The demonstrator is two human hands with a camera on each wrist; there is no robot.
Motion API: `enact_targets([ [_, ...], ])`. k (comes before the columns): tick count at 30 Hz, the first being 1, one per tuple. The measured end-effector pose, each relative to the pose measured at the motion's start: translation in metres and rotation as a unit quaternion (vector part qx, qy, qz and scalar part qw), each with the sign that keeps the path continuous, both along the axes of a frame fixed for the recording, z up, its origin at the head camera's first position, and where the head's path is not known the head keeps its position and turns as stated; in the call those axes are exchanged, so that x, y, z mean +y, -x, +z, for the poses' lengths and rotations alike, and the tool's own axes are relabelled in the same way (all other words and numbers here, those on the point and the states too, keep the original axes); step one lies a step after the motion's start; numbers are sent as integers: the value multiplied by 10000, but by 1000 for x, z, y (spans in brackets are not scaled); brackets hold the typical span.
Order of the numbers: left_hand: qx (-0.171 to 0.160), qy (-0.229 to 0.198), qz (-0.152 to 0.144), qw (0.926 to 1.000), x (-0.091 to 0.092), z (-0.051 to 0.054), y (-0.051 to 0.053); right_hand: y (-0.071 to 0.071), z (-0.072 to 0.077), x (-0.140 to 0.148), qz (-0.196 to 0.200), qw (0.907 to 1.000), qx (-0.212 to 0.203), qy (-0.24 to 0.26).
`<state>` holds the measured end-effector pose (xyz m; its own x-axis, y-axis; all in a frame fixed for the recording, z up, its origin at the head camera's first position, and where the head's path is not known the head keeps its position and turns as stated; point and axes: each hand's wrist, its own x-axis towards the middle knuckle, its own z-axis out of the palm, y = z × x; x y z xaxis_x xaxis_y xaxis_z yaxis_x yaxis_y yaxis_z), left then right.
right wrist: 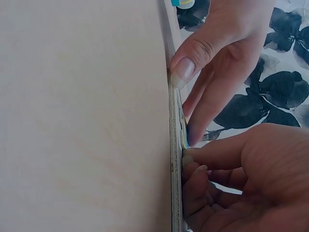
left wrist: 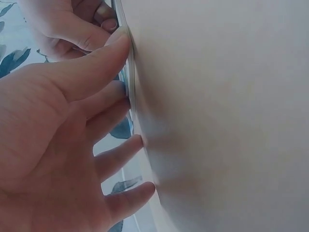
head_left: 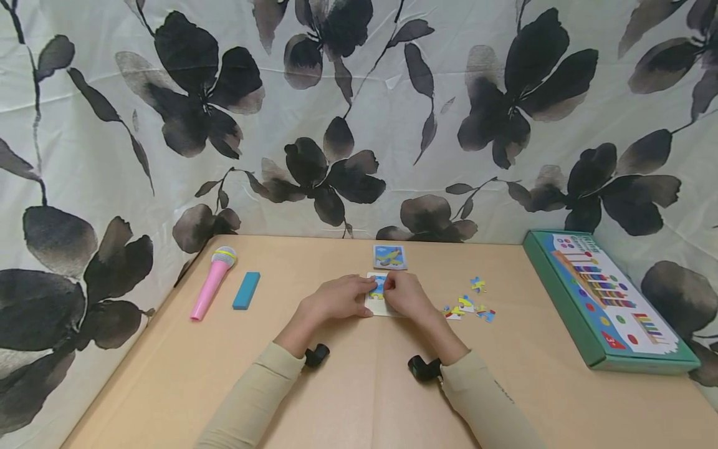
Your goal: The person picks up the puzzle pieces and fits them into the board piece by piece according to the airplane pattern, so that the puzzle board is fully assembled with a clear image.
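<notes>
Left hand [head_left: 343, 297], fingers apart, braces the board [head_left: 380, 308] below frame centre, likely against slipping; right hand [head_left: 408, 294] curls over it, fingertips together, hold not discernible.

You are wearing beige long sleeves [head_left: 255, 396]; a thin dark marking [head_left: 503, 391] is running along the right one. At each wrist [head_left: 290, 338] you are carrying a small, rounded black device [head_left: 424, 369].

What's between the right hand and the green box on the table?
In the head view, a scatter of loose puzzle pieces lies between the right hand and the green box, with bare table from there to the box.
</notes>
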<state>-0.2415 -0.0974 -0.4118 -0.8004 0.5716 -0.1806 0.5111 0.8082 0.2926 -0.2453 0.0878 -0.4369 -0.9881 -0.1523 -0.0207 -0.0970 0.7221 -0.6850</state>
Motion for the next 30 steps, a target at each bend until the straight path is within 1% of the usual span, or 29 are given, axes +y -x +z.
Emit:
enact_targets([
  [5,47,144,-18,9999,0,0,0,0,1,0,-13,10000,-5,-60],
  [8,18,181,-7,9998,0,-1,0,1,0,0,-15,9999,2,-102],
  [15,46,250,31,9997,0,-1,-4,2,-2,1,195,9996,50,-185],
  [22,64,279,22,9996,2,-1,-6,1,-2,1,105,9997,122,-193],
  [30,78,410,-4,9991,2,0,-5,1,-1,2,244,9991,195,-287],
])
